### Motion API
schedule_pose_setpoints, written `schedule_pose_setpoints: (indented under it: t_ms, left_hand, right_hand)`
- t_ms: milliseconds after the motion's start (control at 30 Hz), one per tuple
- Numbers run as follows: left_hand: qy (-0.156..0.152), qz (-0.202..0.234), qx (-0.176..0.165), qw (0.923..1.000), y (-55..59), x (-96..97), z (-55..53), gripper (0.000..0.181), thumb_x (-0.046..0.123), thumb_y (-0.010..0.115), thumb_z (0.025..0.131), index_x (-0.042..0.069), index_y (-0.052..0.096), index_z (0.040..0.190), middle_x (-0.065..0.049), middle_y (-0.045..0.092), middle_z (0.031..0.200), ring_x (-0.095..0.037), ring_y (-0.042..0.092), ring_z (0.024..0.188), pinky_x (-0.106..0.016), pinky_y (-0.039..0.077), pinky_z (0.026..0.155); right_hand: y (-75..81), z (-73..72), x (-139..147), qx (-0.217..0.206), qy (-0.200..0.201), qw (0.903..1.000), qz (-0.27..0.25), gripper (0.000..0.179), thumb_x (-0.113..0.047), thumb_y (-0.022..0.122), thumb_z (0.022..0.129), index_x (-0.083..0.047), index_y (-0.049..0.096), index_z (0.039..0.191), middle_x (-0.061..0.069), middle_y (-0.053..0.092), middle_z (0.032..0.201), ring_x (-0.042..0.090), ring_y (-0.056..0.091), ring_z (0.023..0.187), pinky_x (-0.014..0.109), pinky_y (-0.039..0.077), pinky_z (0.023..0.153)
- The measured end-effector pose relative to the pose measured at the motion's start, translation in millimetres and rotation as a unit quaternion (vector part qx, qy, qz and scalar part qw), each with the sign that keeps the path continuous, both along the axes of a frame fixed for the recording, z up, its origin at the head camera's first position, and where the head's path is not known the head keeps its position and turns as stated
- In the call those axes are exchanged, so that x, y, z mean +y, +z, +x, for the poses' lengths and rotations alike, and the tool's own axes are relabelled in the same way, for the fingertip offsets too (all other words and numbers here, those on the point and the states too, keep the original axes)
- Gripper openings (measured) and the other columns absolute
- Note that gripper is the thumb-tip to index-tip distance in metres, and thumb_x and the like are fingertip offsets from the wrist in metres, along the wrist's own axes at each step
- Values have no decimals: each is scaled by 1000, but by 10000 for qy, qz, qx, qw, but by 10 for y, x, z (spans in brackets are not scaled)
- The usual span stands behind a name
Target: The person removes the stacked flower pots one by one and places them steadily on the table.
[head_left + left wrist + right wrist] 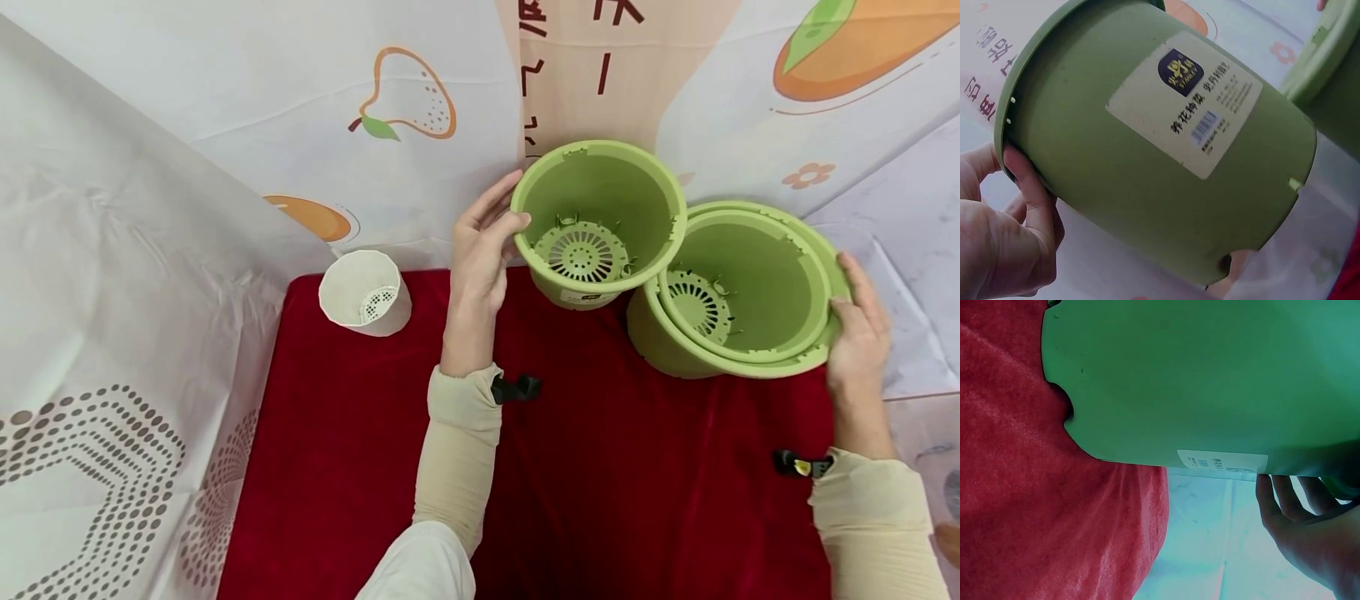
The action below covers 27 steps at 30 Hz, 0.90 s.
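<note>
My left hand (480,254) pinches the left rim of a green plastic flowerpot (600,187), thumb on the lip and fingers outside. Its slotted bottom shows, and in the left wrist view its wall carries a paper label (1188,103). To the right, my right hand (860,333) grips the rim of a larger green flowerpot (667,354), with fingers along its outer wall. Nested inside that one is another green flowerpot (772,267). The held single pot's rim overlaps the nested pair's left edge in the head view. In the right wrist view, a label (1222,461) sits near my fingertips.
A small white pot (367,292) with a perforated bottom stands at the back left of the red cloth (360,467). Behind it hangs a fruit-printed curtain (300,75). Black straps (516,388) are at both wrists.
</note>
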<state>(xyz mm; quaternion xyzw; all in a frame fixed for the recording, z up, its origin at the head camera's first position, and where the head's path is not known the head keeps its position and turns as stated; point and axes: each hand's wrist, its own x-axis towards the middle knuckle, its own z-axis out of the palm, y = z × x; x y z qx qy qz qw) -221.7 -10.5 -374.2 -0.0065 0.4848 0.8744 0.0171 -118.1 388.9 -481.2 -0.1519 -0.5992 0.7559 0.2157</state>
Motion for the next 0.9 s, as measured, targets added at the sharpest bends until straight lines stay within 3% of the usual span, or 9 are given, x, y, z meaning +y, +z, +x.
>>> schedule_pose_setpoints:
  t_ms: [200,400,567,900]
  left_hand:
    - [102,-19,-139,9999,-62,-110,35,51,-17,57,80,3,68,126,-12,68,123,-32,66,105,-31,60,65]
    - [267,-78,-135,9995,-127,-202,59,52,-16,58,80,3,67,128,-13,67,123,-42,58,118,-37,59,75]
    - [393,-60,-74,9992,-210,-293,75,52,-14,60,80,3,67,128,-15,66,124,-41,57,120,-41,58,81]
    - [506,-44,-83,9987,-419,-468,122,51,-15,59,81,4,67,128,-15,63,129,-33,61,114,-33,59,76]
  right_hand:
    - [-5,-6,8,-50,-4,9999,105,50,5,33,100,-8,53,143,4,42,155,13,33,144,14,25,112]
    - [5,3,10,-179,-36,9992,344,50,4,34,99,-11,55,142,2,42,155,11,31,144,13,21,113]
    - [4,-2,12,-236,-16,9988,418,49,3,34,100,-12,55,142,2,42,155,10,31,144,12,20,113]
    - [-1,-2,5,-82,-19,9998,180,50,5,33,99,-8,53,143,4,42,155,13,32,144,14,23,113]
